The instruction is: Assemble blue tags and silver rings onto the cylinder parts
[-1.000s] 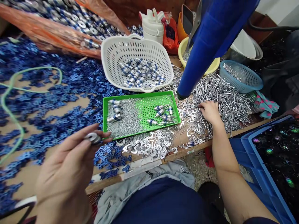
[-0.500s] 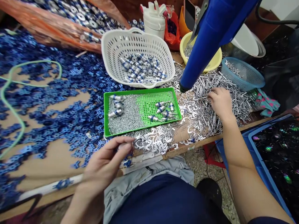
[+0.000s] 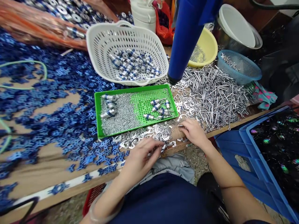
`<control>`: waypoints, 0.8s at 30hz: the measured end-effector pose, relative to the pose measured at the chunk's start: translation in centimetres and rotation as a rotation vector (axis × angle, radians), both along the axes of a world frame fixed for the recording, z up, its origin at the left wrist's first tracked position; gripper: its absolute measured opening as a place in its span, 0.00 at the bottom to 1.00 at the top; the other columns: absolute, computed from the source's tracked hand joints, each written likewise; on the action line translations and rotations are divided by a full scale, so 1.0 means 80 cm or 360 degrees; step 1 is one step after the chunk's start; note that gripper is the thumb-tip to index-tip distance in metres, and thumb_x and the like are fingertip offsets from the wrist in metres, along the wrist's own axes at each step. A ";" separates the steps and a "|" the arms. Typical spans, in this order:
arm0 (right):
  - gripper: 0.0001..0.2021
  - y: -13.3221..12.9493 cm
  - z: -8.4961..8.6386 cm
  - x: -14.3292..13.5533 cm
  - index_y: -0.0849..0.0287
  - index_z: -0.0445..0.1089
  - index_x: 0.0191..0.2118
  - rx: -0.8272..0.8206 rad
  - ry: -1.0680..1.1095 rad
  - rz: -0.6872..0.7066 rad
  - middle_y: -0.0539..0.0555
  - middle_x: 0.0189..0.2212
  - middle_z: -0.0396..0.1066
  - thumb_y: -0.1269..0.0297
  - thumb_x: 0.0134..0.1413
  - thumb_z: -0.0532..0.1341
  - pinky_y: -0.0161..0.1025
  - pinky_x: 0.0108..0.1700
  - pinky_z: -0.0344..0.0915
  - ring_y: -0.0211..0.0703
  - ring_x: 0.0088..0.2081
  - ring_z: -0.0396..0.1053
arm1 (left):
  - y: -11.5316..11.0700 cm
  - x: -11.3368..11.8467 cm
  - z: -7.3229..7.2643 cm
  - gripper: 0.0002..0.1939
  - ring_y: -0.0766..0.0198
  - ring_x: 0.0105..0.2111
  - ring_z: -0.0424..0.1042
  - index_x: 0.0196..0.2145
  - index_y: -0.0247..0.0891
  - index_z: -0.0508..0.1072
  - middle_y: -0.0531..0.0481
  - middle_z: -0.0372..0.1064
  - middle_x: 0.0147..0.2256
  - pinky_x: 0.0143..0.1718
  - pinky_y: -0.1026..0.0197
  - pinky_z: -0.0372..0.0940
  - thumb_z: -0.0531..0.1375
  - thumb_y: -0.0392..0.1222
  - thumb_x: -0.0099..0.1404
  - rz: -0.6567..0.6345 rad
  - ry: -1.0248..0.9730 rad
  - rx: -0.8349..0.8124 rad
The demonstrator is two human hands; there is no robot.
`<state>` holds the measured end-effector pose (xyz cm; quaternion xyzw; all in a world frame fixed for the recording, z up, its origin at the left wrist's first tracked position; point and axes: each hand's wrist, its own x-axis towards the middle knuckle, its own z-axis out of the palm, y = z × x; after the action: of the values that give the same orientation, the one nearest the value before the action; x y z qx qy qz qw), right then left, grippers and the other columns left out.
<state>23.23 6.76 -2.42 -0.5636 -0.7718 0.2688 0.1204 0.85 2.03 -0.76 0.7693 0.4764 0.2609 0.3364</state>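
Observation:
At the table's front edge my left hand (image 3: 143, 155) is closed in a pinch. Some small dark and silvery bit shows by its fingertips, too small to name. Just to the right, my right hand (image 3: 195, 133) pinches a thin metal pin (image 3: 180, 125), whose end sticks out to the left. Flat silvery hooked pieces (image 3: 154, 132) lie beneath and around both hands. Behind them stands a green tray (image 3: 116, 133) with tiny metal bits on its left and several silver-and-blue cylinders (image 3: 149, 117) on its right. A heap of metal pins (image 3: 217, 96) lies to the right.
A white basket (image 3: 98, 56) of silver-and-blue cylinders stands behind the tray. A blue tube (image 3: 185, 40) hangs down beside it. Blue star-like pieces (image 3: 70, 124) cover the left side. A yellow bowl (image 3: 211, 42), a light-blue basket (image 3: 247, 76) and a blue crate (image 3: 235, 141) are on the right.
My right hand has left the pin heap and come left and nearer, with a pin in its fingers. My left hand has moved right, close to it. The view has shifted slightly.

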 end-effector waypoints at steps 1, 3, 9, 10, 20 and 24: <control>0.05 -0.001 0.001 -0.001 0.60 0.69 0.35 -0.0007 0.0015 0.0000 0.55 0.32 0.67 0.71 0.55 0.57 0.44 0.42 0.58 0.45 0.38 0.63 | 0.000 0.001 -0.002 0.07 0.63 0.31 0.69 0.37 0.39 0.70 0.49 0.70 0.29 0.31 0.62 0.64 0.53 0.37 0.65 0.0001 0.0018 0.0070; 0.04 -0.009 0.009 -0.007 0.59 0.70 0.34 -0.0115 0.0182 0.0002 0.51 0.29 0.66 0.69 0.54 0.58 0.38 0.36 0.60 0.40 0.32 0.63 | -0.002 0.004 -0.007 0.08 0.62 0.32 0.69 0.41 0.39 0.69 0.48 0.70 0.31 0.32 0.62 0.65 0.55 0.36 0.64 0.0017 0.0048 0.0290; 0.13 -0.051 0.043 -0.040 0.59 0.66 0.27 -0.1055 0.1349 -0.0134 0.44 0.18 0.58 0.54 0.46 0.64 0.31 0.23 0.56 0.31 0.20 0.56 | -0.009 0.004 -0.003 0.15 0.63 0.33 0.69 0.45 0.41 0.70 0.48 0.71 0.33 0.34 0.62 0.65 0.59 0.31 0.60 -0.0099 -0.0190 0.0813; 0.13 -0.057 0.047 -0.043 0.59 0.66 0.29 -0.1056 0.1374 -0.0149 0.44 0.19 0.58 0.54 0.46 0.64 0.32 0.24 0.57 0.32 0.21 0.57 | -0.010 0.003 0.001 0.15 0.64 0.32 0.69 0.44 0.42 0.71 0.49 0.71 0.32 0.33 0.62 0.65 0.59 0.31 0.60 -0.0077 -0.0249 0.0778; 0.03 -0.082 0.071 -0.049 0.57 0.60 0.37 0.0382 0.0397 0.0085 0.53 0.30 0.64 0.70 0.59 0.51 0.40 0.36 0.61 0.42 0.34 0.63 | -0.008 0.006 0.009 0.07 0.67 0.28 0.69 0.34 0.41 0.74 0.52 0.68 0.28 0.28 0.65 0.65 0.63 0.32 0.57 0.0265 -0.0662 0.0286; 0.05 -0.081 0.071 -0.051 0.57 0.62 0.40 0.0369 0.0341 0.0132 0.55 0.33 0.66 0.69 0.58 0.53 0.42 0.38 0.62 0.44 0.36 0.64 | -0.006 0.004 0.013 0.08 0.65 0.29 0.68 0.35 0.42 0.73 0.51 0.69 0.29 0.30 0.63 0.64 0.61 0.32 0.59 0.0154 -0.0425 0.0374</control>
<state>19.14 0.31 3.24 -0.4816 -0.8031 0.2411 0.2551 1.15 1.52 0.29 0.7379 0.4302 0.4306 0.2916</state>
